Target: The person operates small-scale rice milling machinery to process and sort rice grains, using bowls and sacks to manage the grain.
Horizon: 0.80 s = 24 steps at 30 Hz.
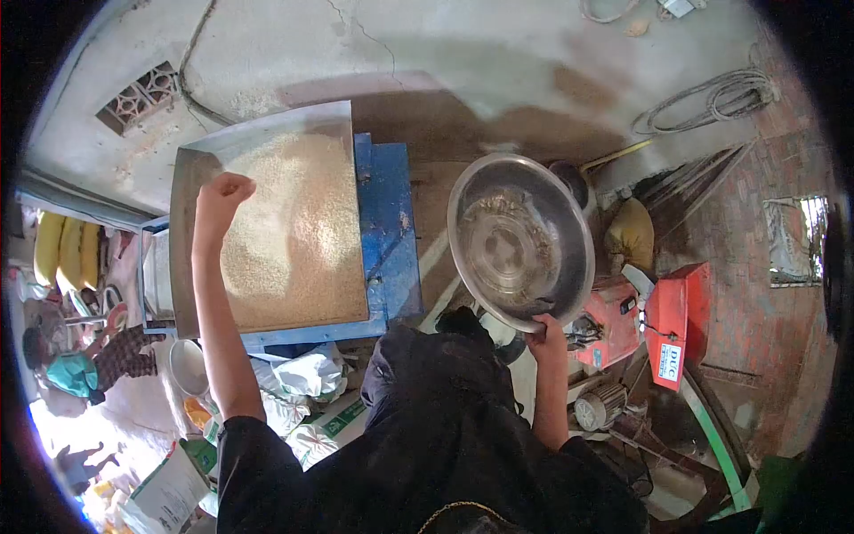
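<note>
My left hand (226,190) hangs over the left part of a wide metal tray (360,267) on a blue frame; its fingers are curled together, and what they hold, if anything, is too small to make out. A layer of pale grain (294,222) covers the tray. On the right, my right hand (544,335) grips the near rim of a large round metal basin (507,245). The basin is tilted, with some husk-like bits inside it.
A red machine (678,311) with a motor (600,407) stands at the right. Sacks (307,374) and a metal bowl (188,367) lie below the tray. Another person (76,374) is at the far left. A coiled hose (712,102) lies at the upper right.
</note>
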{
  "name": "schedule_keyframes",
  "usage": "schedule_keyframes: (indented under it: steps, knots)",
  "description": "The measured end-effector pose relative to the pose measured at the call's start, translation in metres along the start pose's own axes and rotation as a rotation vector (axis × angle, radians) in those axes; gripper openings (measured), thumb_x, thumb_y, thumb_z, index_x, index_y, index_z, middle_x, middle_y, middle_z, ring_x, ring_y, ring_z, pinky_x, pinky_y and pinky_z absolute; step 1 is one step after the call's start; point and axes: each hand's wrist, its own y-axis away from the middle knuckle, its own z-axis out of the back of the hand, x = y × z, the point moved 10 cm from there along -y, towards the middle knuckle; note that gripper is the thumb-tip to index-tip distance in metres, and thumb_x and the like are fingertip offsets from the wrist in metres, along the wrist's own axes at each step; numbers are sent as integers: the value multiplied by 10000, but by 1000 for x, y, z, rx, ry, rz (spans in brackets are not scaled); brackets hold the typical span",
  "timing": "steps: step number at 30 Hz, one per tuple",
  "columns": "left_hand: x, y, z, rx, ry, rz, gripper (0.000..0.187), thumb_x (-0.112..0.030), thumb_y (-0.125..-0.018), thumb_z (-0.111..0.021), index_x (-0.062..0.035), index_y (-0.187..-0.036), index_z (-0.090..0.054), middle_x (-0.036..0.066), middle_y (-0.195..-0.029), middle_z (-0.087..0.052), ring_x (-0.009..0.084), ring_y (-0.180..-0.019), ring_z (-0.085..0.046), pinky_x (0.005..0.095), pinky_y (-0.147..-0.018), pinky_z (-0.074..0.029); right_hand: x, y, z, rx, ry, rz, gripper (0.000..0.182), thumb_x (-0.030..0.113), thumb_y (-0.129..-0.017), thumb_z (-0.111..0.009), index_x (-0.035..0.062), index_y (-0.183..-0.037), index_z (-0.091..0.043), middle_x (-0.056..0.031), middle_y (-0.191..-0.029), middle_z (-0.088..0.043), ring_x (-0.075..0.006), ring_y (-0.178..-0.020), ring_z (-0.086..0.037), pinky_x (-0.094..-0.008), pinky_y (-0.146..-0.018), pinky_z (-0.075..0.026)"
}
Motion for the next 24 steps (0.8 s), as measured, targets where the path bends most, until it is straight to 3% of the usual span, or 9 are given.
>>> schedule_keyframes:
  steps: [3, 8, 10, 11, 15, 19, 21, 22, 24]
  knots:
    - [27, 0, 8, -113, -70, 64, 236, -33, -702, -651, -14, -937, -638, 69, -725, -629, 122, -616, -573, 264, -594, -463, -6, -22, 30, -25, 57, -17, 141, 22, -680, -590, 47, -793, -509, -50, -788, -525, -183, -692, -544, -291, -639, -490]
    - [40, 6, 0, -83, 163, 223, 257, -15, -671, -638, -13, -929, -641, 54, -648, -597, 115, -571, -581, 239, -517, -460, -6, -8, 26, -153, -67, -37, 144, -8, -674, -584, 25, -789, -504, -67, -807, -529, -188, -684, -550, -297, -629, -496]
    - [9, 5, 7, -186, -174, -144, 268, 1, -677, -613, -4, -945, -635, 57, -655, -601, 114, -542, -586, 235, -476, -479, -8, -15, 32, -144, -80, -50, 129, -19, -673, -576, 24, -770, -502, -59, -732, -525, -200, -637, -550, -298, -606, -502]
    - [6, 6, 7, -189, -174, -140, 268, 1, -677, -613, -4, -945, -635, 57, -655, -601, 114, -542, -586, 235, -476, -479, -8, -16, 34, -142, -76, -51, 129, -19, -673, -576, 24, -770, -502, -59, -732, -525, -200, -637, -550, -298, -606, -502]
    - [32, -3, -11, -114, 27, 65, 328, 12, -657, -608, -16, -983, -628, 85, -708, -629, 146, -618, -620, 278, -621, -521, -7, -11, 20, -68, -100, -53, 119, -16, -677, -571, 45, -744, -493, -41, -686, -515, -193, -582, -535, -290, -575, -491]
    - [-31, 12, -1, -405, -504, -426, 337, -39, -722, -599, -69, -1058, -608, 158, -881, -643, 289, -860, -627, 346, -769, -495, -5, 1, 6, -82, -40, -35, 122, -12, -681, -566, 56, -734, -479, -41, -687, -511, -169, -541, -505, -278, -514, -455]
    - [16, 5, -28, 74, -28, 390, 372, -95, -752, -610, -141, -1120, -585, 179, -1093, -575, 322, -1047, -537, 386, -871, -439, -3, 12, -2, -113, -48, -31, 129, -9, -681, -566, 54, -749, -476, -43, -695, -512, -171, -534, -499, -283, -503, -447]
    - [28, 0, -32, 76, -29, 389, 372, -95, -752, -610, -141, -1120, -585, 179, -1093, -575, 322, -1047, -537, 386, -871, -439, -3, 15, -1, -145, -54, -28, 136, -6, -681, -566, 52, -764, -474, -45, -702, -512, -172, -527, -493, -289, -493, -440]
    - [24, -20, -33, -8, -211, -23, 465, -189, -776, -630, -174, -1223, -501, 175, -1200, -505, 315, -1093, -505, 390, -880, -434, -3, 15, -1, -130, -48, -21, 150, -3, -679, -569, 48, -784, -475, -46, -711, -514, -175, -535, -496, -295, -494, -441]
